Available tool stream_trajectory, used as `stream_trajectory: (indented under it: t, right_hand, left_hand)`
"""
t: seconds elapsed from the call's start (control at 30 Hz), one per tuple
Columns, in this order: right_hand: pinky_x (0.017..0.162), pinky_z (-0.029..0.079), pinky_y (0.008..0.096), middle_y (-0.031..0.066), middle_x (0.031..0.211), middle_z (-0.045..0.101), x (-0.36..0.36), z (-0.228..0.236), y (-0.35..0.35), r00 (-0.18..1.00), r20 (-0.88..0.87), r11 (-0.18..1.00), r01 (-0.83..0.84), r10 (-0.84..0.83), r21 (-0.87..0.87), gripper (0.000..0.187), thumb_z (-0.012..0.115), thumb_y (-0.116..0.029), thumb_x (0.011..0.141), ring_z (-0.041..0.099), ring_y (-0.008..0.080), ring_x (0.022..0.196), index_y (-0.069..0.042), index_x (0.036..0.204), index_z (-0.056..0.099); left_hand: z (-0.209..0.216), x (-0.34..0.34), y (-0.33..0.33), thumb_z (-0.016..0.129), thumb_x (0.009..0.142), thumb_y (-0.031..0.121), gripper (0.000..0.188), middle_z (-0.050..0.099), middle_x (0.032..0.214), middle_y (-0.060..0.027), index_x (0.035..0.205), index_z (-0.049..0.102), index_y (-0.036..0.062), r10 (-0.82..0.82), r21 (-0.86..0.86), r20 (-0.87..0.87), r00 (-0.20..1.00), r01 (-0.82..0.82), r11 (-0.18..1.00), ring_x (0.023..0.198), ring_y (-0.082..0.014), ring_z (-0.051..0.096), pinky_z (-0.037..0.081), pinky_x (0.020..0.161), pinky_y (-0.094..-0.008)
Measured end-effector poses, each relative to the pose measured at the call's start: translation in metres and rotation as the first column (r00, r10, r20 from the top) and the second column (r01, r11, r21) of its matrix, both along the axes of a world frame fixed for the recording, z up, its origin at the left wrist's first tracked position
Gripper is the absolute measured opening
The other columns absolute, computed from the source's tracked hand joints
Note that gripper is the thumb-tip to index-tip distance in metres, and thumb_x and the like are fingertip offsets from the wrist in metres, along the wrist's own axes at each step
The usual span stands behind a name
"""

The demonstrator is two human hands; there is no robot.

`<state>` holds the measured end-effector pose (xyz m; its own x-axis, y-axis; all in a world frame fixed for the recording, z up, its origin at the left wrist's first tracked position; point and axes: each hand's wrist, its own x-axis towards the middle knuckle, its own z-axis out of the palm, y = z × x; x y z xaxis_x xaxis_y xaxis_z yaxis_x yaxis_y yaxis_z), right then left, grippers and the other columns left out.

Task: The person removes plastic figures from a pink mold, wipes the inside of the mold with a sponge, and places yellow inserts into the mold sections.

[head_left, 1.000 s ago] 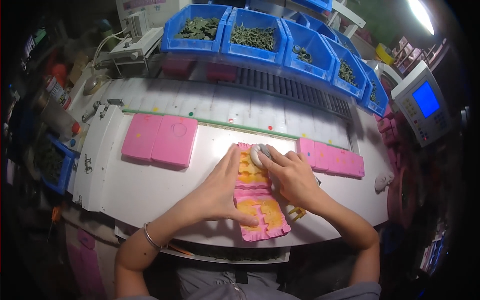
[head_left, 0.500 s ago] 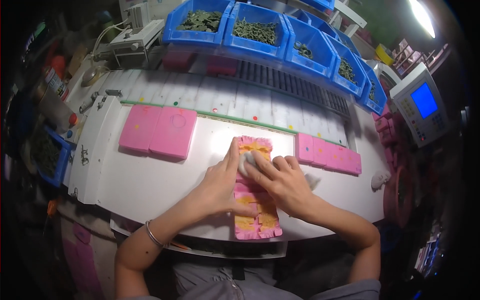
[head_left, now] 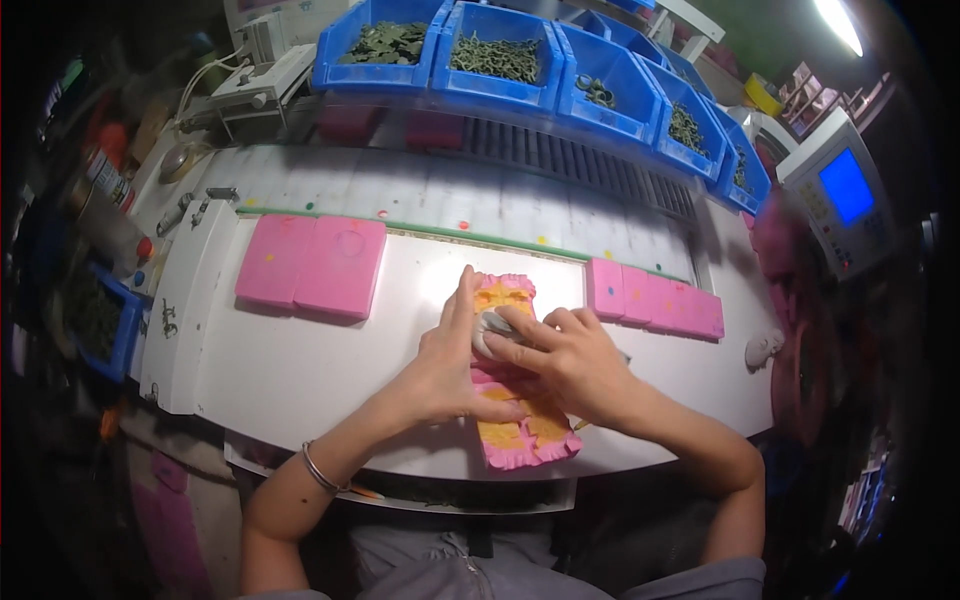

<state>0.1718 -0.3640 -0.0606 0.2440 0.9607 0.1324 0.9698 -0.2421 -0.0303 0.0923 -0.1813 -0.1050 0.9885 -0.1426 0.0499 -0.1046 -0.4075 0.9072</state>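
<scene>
A pink rubber mould [head_left: 538, 447], laid open with yellow inner faces and ruffled ends, stands out on the white worktop in front of me. My left hand [head_left: 445, 365] grips its left side, fingers straight along the upper edge and thumb across the lower half. With my right hand [head_left: 580, 365] I pinch a whitish-grey rounded pouch [head_left: 484, 333] and press it on the upper half. Its exact make is hard to tell under my fingers. A small dark tip of something shows behind the right hand.
Two pink blocks [head_left: 340, 268] lie to the left, a row of smaller ones [head_left: 660, 302] to the right. Blue bins [head_left: 612, 117] of green pieces line the back. On the right stand a machine with a blue screen [head_left: 848, 188] and a whitish lump [head_left: 763, 348].
The mould's lower end has swung slightly to the right, so it lies more tilted. Both hands stay on it, the right still pressing the pouch. The whole view has shifted a little.
</scene>
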Motion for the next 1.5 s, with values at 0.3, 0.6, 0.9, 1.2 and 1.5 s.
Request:
stream_trajectory:
  t: [0.3,0.6,0.9,1.2,1.5]
  right_hand:
    - [0.075,0.039,0.0355,0.007,0.115,0.053,0.006,0.007,0.014,0.993,0.012,0.993,0.119,-0.119,0.002,0.05,0.062,-0.011,0.071,0.053,0.0253,0.083,-0.013,0.12,0.053]
    - [0.076,0.039,0.038,0.0061,0.115,0.055,0.01,0.009,0.001,0.962,-0.137,0.952,0.258,-0.237,0.166,0.051,0.068,-0.008,0.066,0.054,0.0268,0.087,-0.014,0.116,0.058]
    - [0.083,0.04,0.0387,0.0089,0.124,0.055,-0.013,-0.029,-0.112,0.762,-0.054,0.75,0.645,-0.645,0.147,0.056,0.06,0.006,0.063,0.052,0.0294,0.096,-0.011,0.117,0.059]
    - [0.064,0.047,0.0366,0.0121,0.086,0.057,-0.053,-0.03,-0.075,0.633,-0.51,0.663,0.733,-0.582,0.152,0.042,0.07,-0.012,0.073,0.059,0.0287,0.077,-0.002,0.111,0.055]
    - [0.071,0.047,0.0364,0.0126,0.095,0.055,-0.046,-0.031,-0.078,0.858,-0.407,0.874,0.427,-0.312,0.231,0.033,0.067,-0.001,0.071,0.056,0.0287,0.086,-0.003,0.103,0.057]
  left_hand:
    - [-0.008,0.001,0.0,0.085,0.056,0.04,0.141,0.012,0.141,-0.0279,0.136,-0.022,-0.0044,0.019,-0.163,-0.007,1.0,-0.02,0.986,0.133,-0.0385,0.019,0.024,0.109,-0.0415]
    - [0.005,-0.007,0.004,0.084,0.057,0.041,0.136,0.01,0.143,-0.0299,0.139,-0.013,-0.0061,-0.048,-0.149,-0.114,0.992,0.03,0.988,0.135,-0.0403,0.016,0.021,0.111,-0.0399]
    - [0.026,-0.022,-0.009,0.082,0.06,0.036,0.125,0.005,0.146,-0.0266,0.141,-0.004,-0.0055,-0.091,0.217,-0.073,0.993,0.105,0.971,0.136,-0.0397,0.015,0.023,0.111,-0.0392]
    - [0.026,-0.044,-0.024,0.083,0.061,0.034,0.123,-0.001,0.148,-0.0231,0.142,-0.002,-0.003,-0.05,0.256,-0.053,0.997,0.062,0.965,0.138,-0.0359,0.009,0.02,0.111,-0.0385]
    - [0.025,-0.05,-0.03,0.085,0.06,0.026,0.121,0.0,0.149,-0.0209,0.144,0.0,0.0027,-0.025,0.153,-0.022,0.999,0.028,0.988,0.138,-0.0353,0.009,0.025,0.11,-0.039]
